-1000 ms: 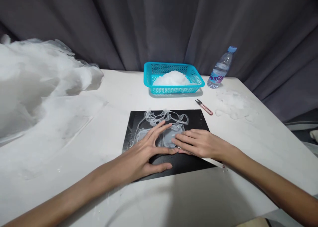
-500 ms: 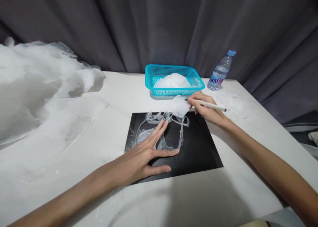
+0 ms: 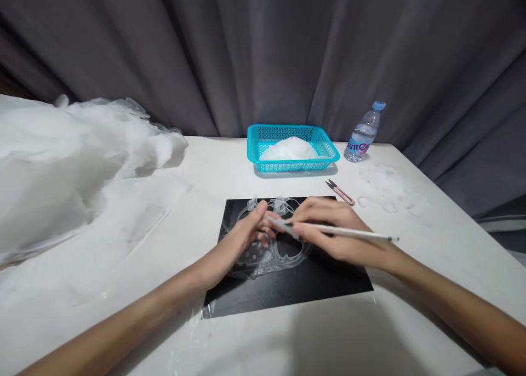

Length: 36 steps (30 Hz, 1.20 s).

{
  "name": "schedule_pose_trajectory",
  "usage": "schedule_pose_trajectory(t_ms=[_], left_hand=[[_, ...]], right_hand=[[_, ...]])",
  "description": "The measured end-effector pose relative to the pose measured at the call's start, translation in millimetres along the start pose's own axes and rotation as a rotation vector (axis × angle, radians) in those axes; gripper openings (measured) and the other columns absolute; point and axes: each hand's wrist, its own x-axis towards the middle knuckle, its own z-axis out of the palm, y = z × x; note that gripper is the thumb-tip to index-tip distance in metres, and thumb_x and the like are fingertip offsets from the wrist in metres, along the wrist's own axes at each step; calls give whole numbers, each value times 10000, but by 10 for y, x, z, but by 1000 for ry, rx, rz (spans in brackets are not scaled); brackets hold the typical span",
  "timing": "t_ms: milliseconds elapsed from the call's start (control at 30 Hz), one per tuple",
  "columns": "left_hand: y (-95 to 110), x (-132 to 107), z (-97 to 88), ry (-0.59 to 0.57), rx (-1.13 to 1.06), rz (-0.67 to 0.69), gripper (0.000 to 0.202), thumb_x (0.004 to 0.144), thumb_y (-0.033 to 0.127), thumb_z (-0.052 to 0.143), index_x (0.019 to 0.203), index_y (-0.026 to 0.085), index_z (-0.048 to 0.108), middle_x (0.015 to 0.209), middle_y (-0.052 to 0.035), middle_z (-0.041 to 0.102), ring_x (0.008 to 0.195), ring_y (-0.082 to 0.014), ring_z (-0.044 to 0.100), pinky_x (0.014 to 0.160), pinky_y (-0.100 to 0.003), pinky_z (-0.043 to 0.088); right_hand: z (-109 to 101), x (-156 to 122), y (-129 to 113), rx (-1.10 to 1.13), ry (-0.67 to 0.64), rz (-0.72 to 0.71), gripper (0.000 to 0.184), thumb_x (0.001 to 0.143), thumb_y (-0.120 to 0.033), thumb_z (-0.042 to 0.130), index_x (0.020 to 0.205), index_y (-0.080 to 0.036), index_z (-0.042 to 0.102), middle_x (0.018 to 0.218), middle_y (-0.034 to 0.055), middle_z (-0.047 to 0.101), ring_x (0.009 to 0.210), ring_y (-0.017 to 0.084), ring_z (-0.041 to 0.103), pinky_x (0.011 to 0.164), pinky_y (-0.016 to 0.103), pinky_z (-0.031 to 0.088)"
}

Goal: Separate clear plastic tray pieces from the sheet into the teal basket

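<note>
Over a black sheet [image 3: 329, 280], my right hand [image 3: 339, 231] grips a slim white stick [image 3: 355, 233] like a pen or brush handle, its back end pointing right. A wisp of white fluff [image 3: 283, 223] stretches between both hands. My left hand [image 3: 255, 228] has curled fingers with the thumb up, and appears to pinch the left end of the wisp; blur hides the exact contact. Beneath the hands lies a translucent openwork piece [image 3: 267, 263] with curved outlines, partly covered by the left hand. Small thread snips [image 3: 340, 192] with pink handles rest beyond the right hand.
A blue basket [image 3: 293, 166] with white fluff [image 3: 291, 149] stands at the back. A water bottle [image 3: 365, 134] is right of it. A big heap of white fluff [image 3: 78, 167] covers the left side. Thin scraps [image 3: 384, 187] lie right. A grey curtain [image 3: 279, 52] hangs behind.
My left hand has lifted from lying spread on the translucent piece and curled up. My right hand has come nearer with the stick and fluff, uncovering the snips. The view has tilted up slightly.
</note>
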Motion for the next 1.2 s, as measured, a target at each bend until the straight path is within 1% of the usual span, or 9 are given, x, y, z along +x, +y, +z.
schedule_pose_trajectory(t_ms=[133, 300, 367, 500, 600, 833, 933, 1067, 1200], left_hand=[[-30, 36, -12, -94, -63, -89, 470, 922, 548, 742, 1216, 197, 639, 1007, -65, 758, 919, -216, 714, 774, -318, 543], [-96, 13, -26, -75, 16, 26, 437, 895, 411, 802, 1147, 230, 494, 1029, -56, 772, 814, -165, 705, 692, -281, 510], [-99, 10, -11, -91, 59, 89, 428, 900, 381, 796, 1133, 233, 469, 1002, -42, 771, 827, -163, 704, 723, -286, 521], [-82, 4, 9, -91, 126, 158, 395, 916, 369, 775, 1141, 234, 479, 948, -17, 757, 897, -180, 714, 791, -300, 529], [-46, -3, 14, -63, 183, 161, 341, 919, 396, 761, 1092, 220, 525, 896, -8, 728, 838, -174, 686, 743, -287, 509], [46, -60, 97, 21, 537, 237, 157, 986, 337, 644, 975, 193, 707, 862, -7, 726, 763, -173, 642, 691, -276, 481], [-2, -133, 147, 17, 679, 481, 129, 1026, 251, 595, 968, 194, 696, 886, -34, 730, 823, -196, 675, 768, -306, 530], [-56, -199, 139, -202, 800, 866, 135, 1018, 137, 602, 1062, 210, 708, 958, -70, 754, 956, -226, 698, 907, -353, 548], [-33, -161, 12, -80, 573, 653, 93, 1020, 177, 657, 1091, 216, 703, 1013, -46, 772, 938, -182, 727, 876, -306, 559]], right_hand=[[-8, -48, -47, 121, -112, -19, 185, 1038, -265, 638, 1170, -218, 760, 1110, 67, 721, 965, 180, 692, 886, 332, 559], [-161, 47, 177, -107, 97, -35, 526, 1155, -376, 303, 882, -198, 717, 1056, 91, 697, 1076, 229, 619, 1046, 438, 456], [-101, 66, 275, -210, 45, -10, 474, 1155, -355, 300, 926, -196, 684, 1071, 98, 686, 1063, 234, 592, 1021, 431, 453], [118, 48, 365, -213, -196, 94, 205, 1086, -308, 560, 983, -188, 691, 970, 62, 699, 983, 220, 566, 899, 352, 463], [191, 43, 355, -136, -184, 127, 133, 1011, -228, 686, 887, -184, 709, 864, 21, 709, 913, 191, 559, 843, 305, 432], [174, 70, 293, -52, -184, 191, 173, 881, -27, 696, 791, -174, 686, 809, -17, 711, 828, 150, 583, 798, 270, 403], [196, 99, 343, -37, -188, 267, 183, 815, -7, 707, 762, -176, 664, 798, -34, 708, 758, 131, 598, 734, 248, 393], [136, 139, 505, -272, -49, 351, 153, 841, -34, 671, 789, -178, 664, 830, 8, 731, 773, 166, 635, 715, 270, 386], [-35, 118, 661, -466, -42, 294, 116, 980, -157, 616, 902, -184, 698, 931, 63, 753, 918, 234, 675, 802, 330, 432]])
